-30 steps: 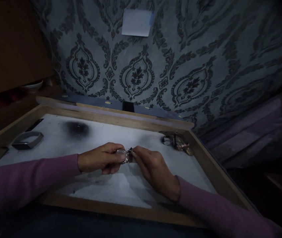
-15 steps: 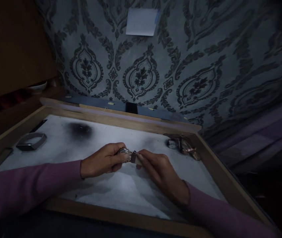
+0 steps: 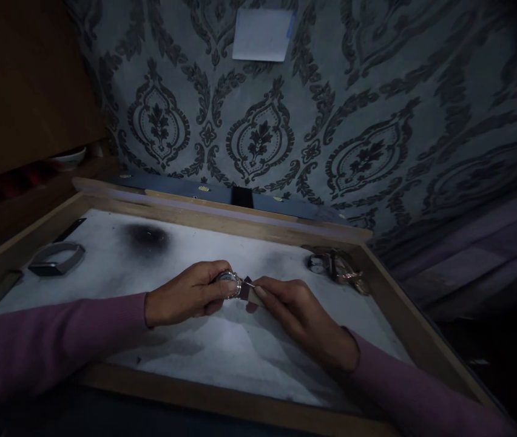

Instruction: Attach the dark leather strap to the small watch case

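My left hand (image 3: pixel 190 294) is closed around a round wristwatch (image 3: pixel 230 283), its thumb pressed over the dial. A short dark brown strap piece (image 3: pixel 244 288) shows at the watch's right side, with a paler piece below it. My right hand (image 3: pixel 299 312) pinches a thin metal tool (image 3: pixel 249 283), whose tip points left at the strap beside the watch case. Its exact kind is too small and dim to make out. Both hands are over the white-lined wooden tray.
The wooden tray (image 3: pixel 222 388) has raised sides. A grey-strapped watch (image 3: pixel 56 260) lies at its left, and several watches (image 3: pixel 338 267) are heaped in the back right corner. Behind stands a patterned wall (image 3: pixel 258 139) with a white card (image 3: pixel 263 35).
My right hand has shifted slightly right, and more of the thin metal tool now shows beside the watch. My left hand keeps its hold on the watch.
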`<state>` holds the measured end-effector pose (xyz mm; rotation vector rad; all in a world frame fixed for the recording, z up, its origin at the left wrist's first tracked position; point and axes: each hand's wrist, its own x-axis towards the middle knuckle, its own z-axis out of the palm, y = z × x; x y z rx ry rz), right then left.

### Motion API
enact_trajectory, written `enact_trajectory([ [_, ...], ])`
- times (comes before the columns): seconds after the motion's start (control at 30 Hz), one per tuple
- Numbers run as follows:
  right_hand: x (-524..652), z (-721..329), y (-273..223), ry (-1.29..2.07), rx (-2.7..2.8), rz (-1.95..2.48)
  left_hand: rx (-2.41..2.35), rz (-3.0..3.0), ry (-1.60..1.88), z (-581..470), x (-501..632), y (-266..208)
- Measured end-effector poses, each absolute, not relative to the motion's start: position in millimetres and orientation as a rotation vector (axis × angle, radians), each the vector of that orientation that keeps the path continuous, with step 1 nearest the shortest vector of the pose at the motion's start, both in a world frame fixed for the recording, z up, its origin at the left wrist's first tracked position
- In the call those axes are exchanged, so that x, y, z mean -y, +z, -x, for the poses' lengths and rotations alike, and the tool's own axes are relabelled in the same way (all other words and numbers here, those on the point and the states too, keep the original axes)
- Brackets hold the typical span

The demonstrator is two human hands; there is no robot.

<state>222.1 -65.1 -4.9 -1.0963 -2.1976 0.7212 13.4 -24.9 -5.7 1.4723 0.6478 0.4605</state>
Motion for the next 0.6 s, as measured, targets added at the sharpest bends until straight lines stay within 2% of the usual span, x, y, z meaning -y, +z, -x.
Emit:
enact_trajectory([
  [0.6, 63.2, -223.9, -8.0, 0.744, 2.227, 1.067, -0.655, -1.535, 0.405, -12.3, 22.6, -2.8],
])
